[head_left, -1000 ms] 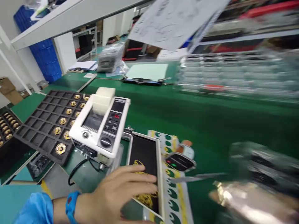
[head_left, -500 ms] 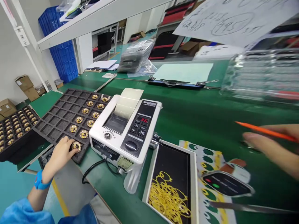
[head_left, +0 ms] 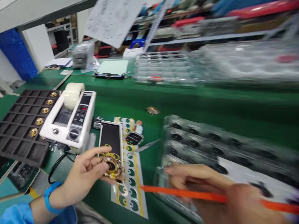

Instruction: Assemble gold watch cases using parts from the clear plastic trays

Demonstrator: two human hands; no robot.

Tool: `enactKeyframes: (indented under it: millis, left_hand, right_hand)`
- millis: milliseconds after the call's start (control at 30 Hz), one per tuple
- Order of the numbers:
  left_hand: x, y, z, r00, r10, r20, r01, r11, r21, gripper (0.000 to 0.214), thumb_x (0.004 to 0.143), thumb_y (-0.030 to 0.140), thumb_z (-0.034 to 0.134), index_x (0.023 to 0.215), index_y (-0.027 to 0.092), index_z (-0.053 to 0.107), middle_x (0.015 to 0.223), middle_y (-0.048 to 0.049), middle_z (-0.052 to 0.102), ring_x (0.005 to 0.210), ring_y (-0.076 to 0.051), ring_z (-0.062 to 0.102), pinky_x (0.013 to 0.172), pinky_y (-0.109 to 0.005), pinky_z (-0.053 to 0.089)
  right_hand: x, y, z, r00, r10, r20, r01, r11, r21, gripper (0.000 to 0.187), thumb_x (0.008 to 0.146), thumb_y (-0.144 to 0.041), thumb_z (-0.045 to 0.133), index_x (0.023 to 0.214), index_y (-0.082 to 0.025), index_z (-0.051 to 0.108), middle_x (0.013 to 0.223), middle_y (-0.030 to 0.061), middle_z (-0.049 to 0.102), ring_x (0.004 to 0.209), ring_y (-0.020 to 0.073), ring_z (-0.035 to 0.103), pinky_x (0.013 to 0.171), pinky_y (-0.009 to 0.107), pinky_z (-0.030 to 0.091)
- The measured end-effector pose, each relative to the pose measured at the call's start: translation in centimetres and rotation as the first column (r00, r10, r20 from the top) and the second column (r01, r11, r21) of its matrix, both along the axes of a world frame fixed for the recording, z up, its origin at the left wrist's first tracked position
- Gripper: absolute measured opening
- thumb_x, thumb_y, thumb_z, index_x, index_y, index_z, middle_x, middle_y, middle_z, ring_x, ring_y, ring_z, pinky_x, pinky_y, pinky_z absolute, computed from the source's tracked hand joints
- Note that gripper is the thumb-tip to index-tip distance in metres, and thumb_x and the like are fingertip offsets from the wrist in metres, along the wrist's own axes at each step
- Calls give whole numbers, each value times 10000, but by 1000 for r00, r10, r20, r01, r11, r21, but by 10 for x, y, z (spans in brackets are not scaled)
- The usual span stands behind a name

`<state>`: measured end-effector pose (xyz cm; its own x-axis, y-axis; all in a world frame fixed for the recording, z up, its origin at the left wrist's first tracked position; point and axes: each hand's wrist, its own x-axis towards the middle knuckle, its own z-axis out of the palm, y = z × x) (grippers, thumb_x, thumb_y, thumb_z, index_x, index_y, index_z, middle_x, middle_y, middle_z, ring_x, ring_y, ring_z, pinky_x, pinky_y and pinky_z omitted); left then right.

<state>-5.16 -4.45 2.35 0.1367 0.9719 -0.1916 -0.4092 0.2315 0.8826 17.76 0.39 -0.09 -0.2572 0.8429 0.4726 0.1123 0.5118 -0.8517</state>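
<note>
My left hand (head_left: 87,169) is closed on a round gold watch part (head_left: 112,167) with a dark centre, held between thumb and fingers over the near end of a white-rimmed black tray (head_left: 121,130). Yellow rings (head_left: 108,149) lie in that tray, partly hidden by the hand. My right hand (head_left: 201,180), smeared by motion, grips a thin orange pointed stick (head_left: 182,192) that points left. Its fingers are at the left edge of a clear plastic tray (head_left: 167,133) of dark round parts; I cannot tell whether they touch it. Another gold part (head_left: 153,110) lies farther back on the green table.
A white tape dispenser (head_left: 70,119) stands left, beside a dark foam tray (head_left: 17,124) with several gold parts. A sticker sheet (head_left: 136,183), a smartwatch (head_left: 134,137) and metal tweezers (head_left: 149,145) lie centrally. Clear blister trays (head_left: 163,67) and a clipboard (head_left: 112,67) are behind.
My left hand has lifted the gold part out of the foam tray and brought it right. My right hand, with the orange stick, is now by the clear tray. The view has turned right.
</note>
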Motion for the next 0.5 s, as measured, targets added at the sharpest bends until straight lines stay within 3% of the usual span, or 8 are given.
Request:
enactKeyframes:
  millis: [133, 233, 400, 500]
  left_hand:
    - [23, 35, -10, 998, 19, -55, -20, 1000, -3, 349, 787, 348, 756, 1085, 196, 653, 767, 19, 693, 784, -164, 727, 774, -260, 599]
    - [27, 41, -15, 997, 2, -74, -1, 1000, 14, 279, 829, 305, 704, 1085, 222, 630, 883, -5, 729, 928, -206, 721, 857, -312, 585]
    - [27, 36, -21, 997, -34, -63, 35, 999, 14, 238, 880, 263, 642, 1113, 235, 603, 1029, -36, 744, 1042, -225, 693, 904, -334, 569]
    - [24, 37, -24, 997, -59, -46, 58, 998, -17, 245, 895, 255, 625, 1139, 241, 610, 1049, -33, 744, 1055, -226, 689, 903, -325, 572]
  right_hand:
    - [-16, -9, 9, 998, -4, -58, 3, 1000, -14, 282, 988, -378, 466, 837, -258, 671, 638, 17, 633, 582, 147, 611, 518, 230, 515]
    - [-24, -13, 3, 996, -71, -56, 70, 997, -26, 151, 946, -229, 546, 855, -235, 666, 693, 8, 658, 617, 133, 634, 537, 201, 523]
    - [-23, -18, -12, 996, -92, -14, 92, 995, 46, 212, 906, -71, 524, 971, -230, 648, 780, 16, 694, 712, 133, 681, 604, 195, 561]
    - [-19, -20, -22, 993, -19, 118, -8, 974, 224, 255, 909, -33, 476, 1048, -183, 628, 901, 77, 711, 847, 161, 692, 700, 242, 591]
